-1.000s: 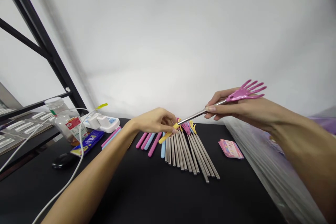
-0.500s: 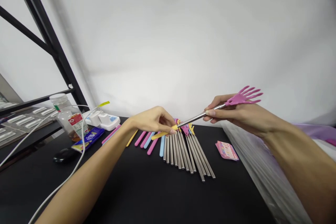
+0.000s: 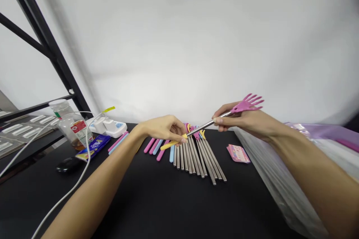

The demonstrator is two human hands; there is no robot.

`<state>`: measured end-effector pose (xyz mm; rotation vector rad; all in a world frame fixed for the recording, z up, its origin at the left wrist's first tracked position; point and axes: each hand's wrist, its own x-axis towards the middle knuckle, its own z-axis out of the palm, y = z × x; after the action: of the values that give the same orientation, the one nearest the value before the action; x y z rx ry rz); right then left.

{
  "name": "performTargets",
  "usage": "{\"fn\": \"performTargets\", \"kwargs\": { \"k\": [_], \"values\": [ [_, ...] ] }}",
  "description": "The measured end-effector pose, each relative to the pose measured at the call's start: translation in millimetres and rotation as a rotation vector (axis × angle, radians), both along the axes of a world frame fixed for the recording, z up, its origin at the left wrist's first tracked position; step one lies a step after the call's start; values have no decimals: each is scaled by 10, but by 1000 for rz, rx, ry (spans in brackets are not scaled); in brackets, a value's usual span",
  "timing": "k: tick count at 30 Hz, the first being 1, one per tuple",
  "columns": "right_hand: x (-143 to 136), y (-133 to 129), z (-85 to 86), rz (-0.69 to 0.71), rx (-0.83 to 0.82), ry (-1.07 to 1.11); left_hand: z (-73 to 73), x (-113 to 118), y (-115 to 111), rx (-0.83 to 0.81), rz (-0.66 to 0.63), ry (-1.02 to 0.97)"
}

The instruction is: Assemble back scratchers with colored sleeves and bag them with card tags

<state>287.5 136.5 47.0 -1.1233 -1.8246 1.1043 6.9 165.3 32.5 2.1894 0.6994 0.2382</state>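
Observation:
Between my hands is a metal rod (image 3: 202,126) with a pink hand-shaped head (image 3: 248,104) at its right end and a yellow handle (image 3: 169,144) at its left. My left hand (image 3: 165,127) pinches the yellow handle where it meets the rod. Near the pink head, my right hand (image 3: 231,117) grips the rod between thumb and fingers. Below them several metal rods (image 3: 193,157) lie fanned out on the black table (image 3: 168,201), pink and yellow heads at their far ends. Several pink and blue handles (image 3: 157,146) lie left of the rods.
Small pink cards (image 3: 238,153) lie at the right, beside plastic bags (image 3: 269,171). To the left are a black mouse (image 3: 70,164), a blue packet (image 3: 97,145), a clear jar (image 3: 75,129), a white power strip (image 3: 116,129) and a white cable (image 3: 71,190) crossing the table.
My right hand has moved left with the pink head, toward my left hand, and less of the rod shows between them. The view has shifted slightly.

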Motion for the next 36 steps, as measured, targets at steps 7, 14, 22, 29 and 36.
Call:
{"fn": "performTargets", "kwargs": {
  "k": [7, 14, 22, 29, 36],
  "values": [
    [-48, 118, -103, -109, -76, 196, 31, -14, 19, 24, 35, 34],
    [-590, 170, -195, -415, 9, 574, 379, -76, -100, 244, 228, 210],
    [-664, 342, -346, -421, -76, 665, 236, -554, -38, -480, 69, 347],
    [-532, 214, -299, -335, -182, 379, 211, -724, 87, 78, 619, 408],
    [-673, 161, -419, -159, -174, 208, -87, -567, 266, 263, 739, 650]
  ]
}}
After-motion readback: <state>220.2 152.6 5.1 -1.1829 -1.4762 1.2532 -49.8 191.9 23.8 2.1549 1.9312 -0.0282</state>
